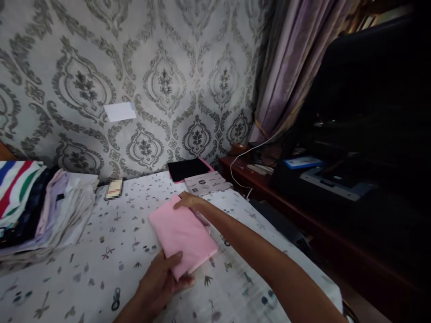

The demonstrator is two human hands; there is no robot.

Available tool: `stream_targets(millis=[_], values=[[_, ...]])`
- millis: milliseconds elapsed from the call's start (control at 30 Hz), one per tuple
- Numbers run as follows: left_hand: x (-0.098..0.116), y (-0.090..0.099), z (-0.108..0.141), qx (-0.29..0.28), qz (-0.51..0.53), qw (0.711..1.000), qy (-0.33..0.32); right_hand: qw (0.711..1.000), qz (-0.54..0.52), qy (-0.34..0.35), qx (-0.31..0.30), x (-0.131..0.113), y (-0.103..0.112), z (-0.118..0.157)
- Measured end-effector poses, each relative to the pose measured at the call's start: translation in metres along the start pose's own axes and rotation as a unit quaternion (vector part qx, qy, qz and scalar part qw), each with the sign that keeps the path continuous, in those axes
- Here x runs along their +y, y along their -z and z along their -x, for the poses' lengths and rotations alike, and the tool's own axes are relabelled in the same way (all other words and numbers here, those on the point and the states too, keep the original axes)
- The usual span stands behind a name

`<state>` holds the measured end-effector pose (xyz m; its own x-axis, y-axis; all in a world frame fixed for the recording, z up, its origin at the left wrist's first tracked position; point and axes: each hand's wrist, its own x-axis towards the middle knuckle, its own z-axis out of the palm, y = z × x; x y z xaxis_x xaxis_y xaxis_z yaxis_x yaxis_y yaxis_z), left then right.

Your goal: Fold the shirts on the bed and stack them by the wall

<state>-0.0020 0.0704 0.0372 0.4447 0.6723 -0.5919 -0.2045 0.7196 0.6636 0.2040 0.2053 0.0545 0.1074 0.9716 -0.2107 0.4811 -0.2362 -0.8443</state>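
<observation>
Over the bed [131,251], a folded pink cloth [185,235] is held by both hands, set apart at opposite ends. Its near left corner is pinched by the left hand [161,278], thumb laid on top, fingers tucked beneath. Its far end is gripped by the right hand [188,201], arm stretched across from the right. Whether the sheet is touched by the cloth cannot be told. Just beyond the right hand, a printed packet [207,183] is seen lying near the wall [164,85], and a flat black item [188,169] is laid behind it, with a pink edge shown underneath. At far left, folded clothes [50,211] are stacked, striped one on top. Between stack and black item, a small blurred object [114,189] is placed. At right, a blue-edged box [303,162] is seen beside a white cable [239,154].
</observation>
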Motion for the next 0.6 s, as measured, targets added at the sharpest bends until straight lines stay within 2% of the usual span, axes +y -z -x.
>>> stream_targets(millis=[100, 267, 367, 433, 533, 600], values=[[0.008, 0.003, 0.003, 0.028, -0.021, 0.999, 0.002, 0.991, -0.132, -0.033, -0.012, 0.007, 0.005, 0.006], [0.051, 0.022, 0.011, 0.041, -0.065, 0.996, -0.052, 0.946, -0.313, -0.077, 0.012, 0.03, 0.016, 0.026], [0.068, 0.028, 0.012, 0.068, -0.061, 0.993, -0.079, 0.922, -0.373, -0.106, -0.003, 0.043, 0.024, 0.039], [0.066, 0.03, 0.011, 0.074, -0.054, 0.993, -0.073, 0.902, -0.41, -0.134, -0.03, 0.049, 0.028, 0.044], [0.049, 0.032, 0.007, 0.058, -0.045, 0.996, -0.043, 0.871, -0.449, -0.185, -0.071, 0.056, 0.032, 0.047], [0.039, 0.035, 0.004, 0.045, -0.043, 0.998, -0.03, 0.867, -0.45, -0.193, -0.087, 0.059, 0.035, 0.047]])
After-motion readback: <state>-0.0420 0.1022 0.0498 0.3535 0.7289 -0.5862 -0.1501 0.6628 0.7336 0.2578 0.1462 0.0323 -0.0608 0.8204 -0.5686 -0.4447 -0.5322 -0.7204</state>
